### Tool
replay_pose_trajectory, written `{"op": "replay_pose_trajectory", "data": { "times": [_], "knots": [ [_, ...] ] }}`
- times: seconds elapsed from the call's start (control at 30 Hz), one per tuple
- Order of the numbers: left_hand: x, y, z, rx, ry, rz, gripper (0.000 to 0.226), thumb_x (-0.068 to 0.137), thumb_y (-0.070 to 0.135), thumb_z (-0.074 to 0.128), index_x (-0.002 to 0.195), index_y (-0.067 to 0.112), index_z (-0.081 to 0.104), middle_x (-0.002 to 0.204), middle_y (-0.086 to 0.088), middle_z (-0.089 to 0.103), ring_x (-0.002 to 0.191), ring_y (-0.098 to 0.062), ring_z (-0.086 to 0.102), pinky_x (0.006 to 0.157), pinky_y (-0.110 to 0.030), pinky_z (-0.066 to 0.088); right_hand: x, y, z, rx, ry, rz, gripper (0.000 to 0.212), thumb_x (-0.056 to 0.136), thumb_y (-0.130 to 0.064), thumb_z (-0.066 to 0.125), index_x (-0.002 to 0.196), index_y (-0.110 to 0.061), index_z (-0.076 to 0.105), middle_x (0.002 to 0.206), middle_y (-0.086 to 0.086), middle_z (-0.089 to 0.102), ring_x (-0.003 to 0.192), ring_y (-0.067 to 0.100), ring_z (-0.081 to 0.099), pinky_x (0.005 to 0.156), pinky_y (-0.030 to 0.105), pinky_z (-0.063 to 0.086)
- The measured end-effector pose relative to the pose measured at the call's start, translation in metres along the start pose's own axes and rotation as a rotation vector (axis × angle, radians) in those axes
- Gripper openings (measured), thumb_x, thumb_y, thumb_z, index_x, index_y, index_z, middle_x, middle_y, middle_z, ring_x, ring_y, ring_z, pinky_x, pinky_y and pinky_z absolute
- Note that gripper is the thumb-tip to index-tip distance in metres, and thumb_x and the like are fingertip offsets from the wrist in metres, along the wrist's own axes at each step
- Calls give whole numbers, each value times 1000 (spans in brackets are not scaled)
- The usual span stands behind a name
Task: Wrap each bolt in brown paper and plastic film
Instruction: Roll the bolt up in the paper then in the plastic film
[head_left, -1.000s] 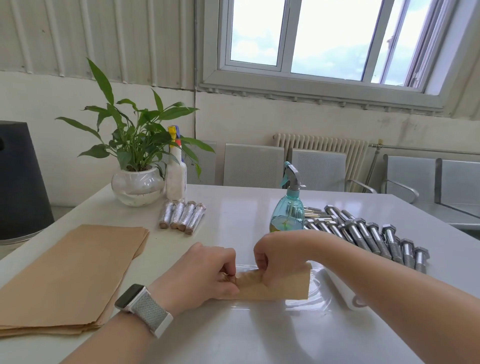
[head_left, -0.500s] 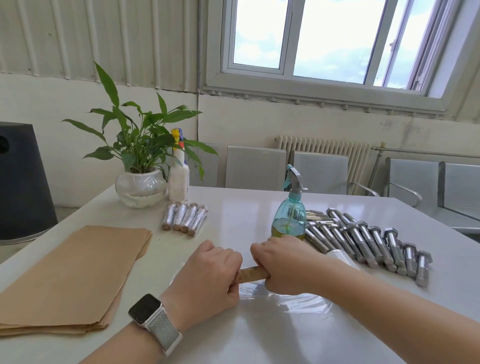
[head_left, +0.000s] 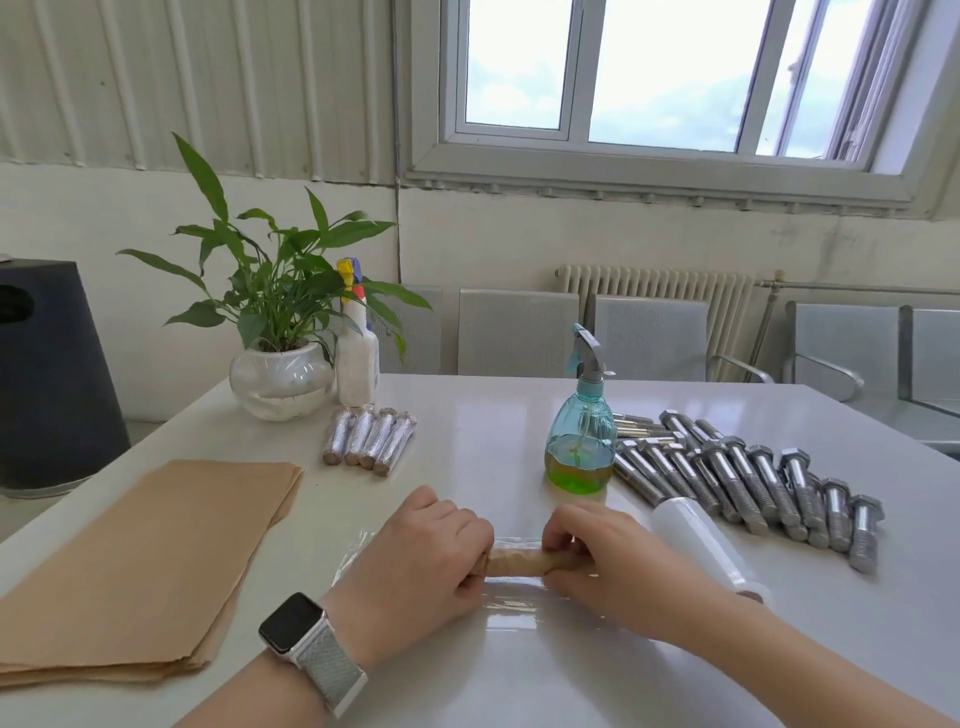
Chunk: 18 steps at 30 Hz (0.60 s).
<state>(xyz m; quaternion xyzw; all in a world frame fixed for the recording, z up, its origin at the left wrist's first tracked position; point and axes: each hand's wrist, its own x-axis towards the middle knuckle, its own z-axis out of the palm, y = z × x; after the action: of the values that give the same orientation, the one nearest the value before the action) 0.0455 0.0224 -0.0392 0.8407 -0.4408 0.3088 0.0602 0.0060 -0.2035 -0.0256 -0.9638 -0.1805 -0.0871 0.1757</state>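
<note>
Left of the paper-wrapped bolt (head_left: 517, 563) we see the brown paper stack (head_left: 145, 566). Our left hand (head_left: 421, 558) curls round the bolt's left end, our right hand (head_left: 605, 553) pinches its right end; it lies on plastic film (head_left: 511, 605). Right of it, bare bolts (head_left: 753, 478).

No legible writing anywhere on the table.
The white spray bottle with the yellow-and-red nozzle (head_left: 356, 358), the teal plastic spray bottle (head_left: 582, 441) and the dark smartwatch face (head_left: 290, 622) carry no text, label, brand or number that can be read.
</note>
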Motion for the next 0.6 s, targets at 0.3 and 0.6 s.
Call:
{"op": "replay_pose_trajectory", "data": {
  "times": [0.3,0.6],
  "knots": [
    [3,-10,-3,-253,-213,-105,19,77,40,74,87,25,67,86,16,67,81,-3,60,82,-16,27,-15,10,13,52,142,-50,16,96,-32,61,101,-24,74,99,-10,60,96,8,57,84,13,38],
    [-14,-31,-17,-296,-194,-266,6,92,35,63,89,38,67,97,28,61,94,11,51,95,-23,30,-15,10,14,111,176,-61,12,93,-27,67,93,-19,76,95,-6,62,94,8,57,85,18,41]
  ]
}}
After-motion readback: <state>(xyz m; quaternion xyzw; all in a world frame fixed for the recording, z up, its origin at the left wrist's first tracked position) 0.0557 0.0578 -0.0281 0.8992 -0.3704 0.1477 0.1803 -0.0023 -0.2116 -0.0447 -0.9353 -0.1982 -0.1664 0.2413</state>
